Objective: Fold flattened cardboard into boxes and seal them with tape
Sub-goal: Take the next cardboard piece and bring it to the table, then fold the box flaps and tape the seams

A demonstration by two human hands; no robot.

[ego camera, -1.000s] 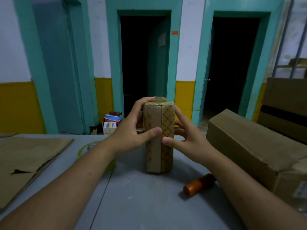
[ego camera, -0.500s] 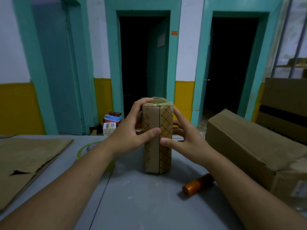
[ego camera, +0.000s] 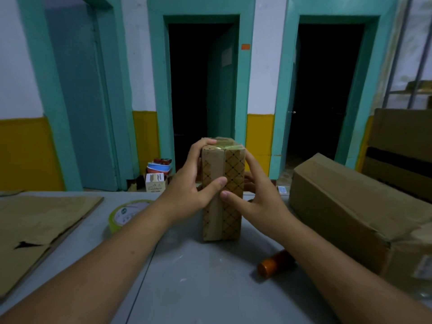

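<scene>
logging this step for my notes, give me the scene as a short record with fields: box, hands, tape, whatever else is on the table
small box: upright on the table, glossy tape over its top
left hand: grips the box's upper left, thumb on the front
right hand: holds the box's right side, thumb on the front
tape roll: flat on the table, left of the box
flat cardboard: lying at the table's left
large box: at the right
orange bottle: lying by the right forearm
</scene>
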